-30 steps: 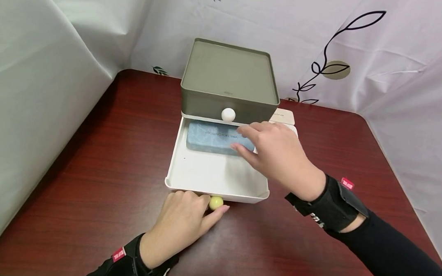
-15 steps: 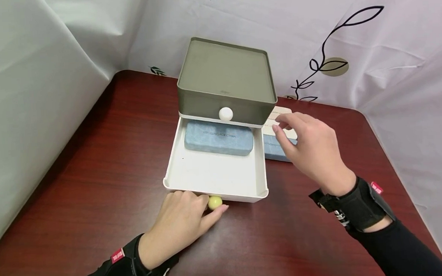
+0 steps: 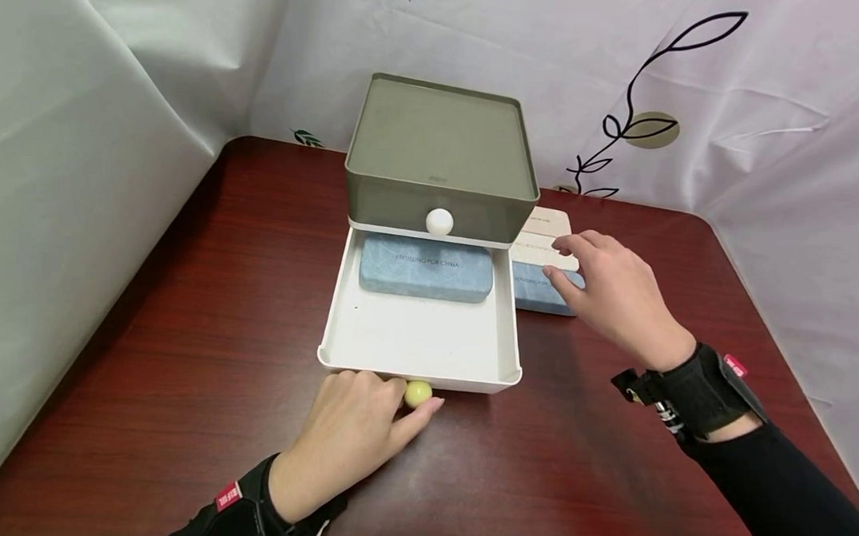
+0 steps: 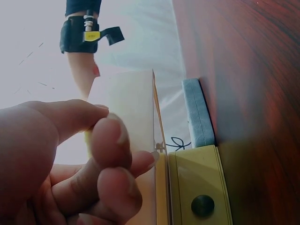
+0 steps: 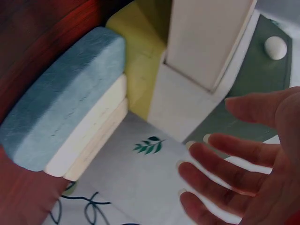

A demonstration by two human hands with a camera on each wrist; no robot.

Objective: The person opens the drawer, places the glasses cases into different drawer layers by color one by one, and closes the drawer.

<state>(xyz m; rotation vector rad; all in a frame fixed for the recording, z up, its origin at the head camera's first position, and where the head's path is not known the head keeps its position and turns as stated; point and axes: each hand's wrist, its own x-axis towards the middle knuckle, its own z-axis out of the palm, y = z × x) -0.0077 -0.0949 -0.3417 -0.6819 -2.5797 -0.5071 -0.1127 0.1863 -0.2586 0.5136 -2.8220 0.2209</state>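
The left hand is holding the front of the white drawer, and its curled fingers and thumb are closing about the yellow knob; probably this grip is steadying the drawer, so that it is not sliding. The drawer is standing out from under the olive box, and so its inside is lying within reach. One blue case is resting at the back of this drawer, across its width, with the lettering facing up; this position is leaving the front part bare, perhaps for having more room. The right hand is hovering with nothing in it, its fingers relaxed and a little bent, near the second blue case. It is not touching this case, as the right wrist view is showing. The second case and two cream cases are lying side by side on the table, just right of the drawer, I think because the right hand is reaching there more easily
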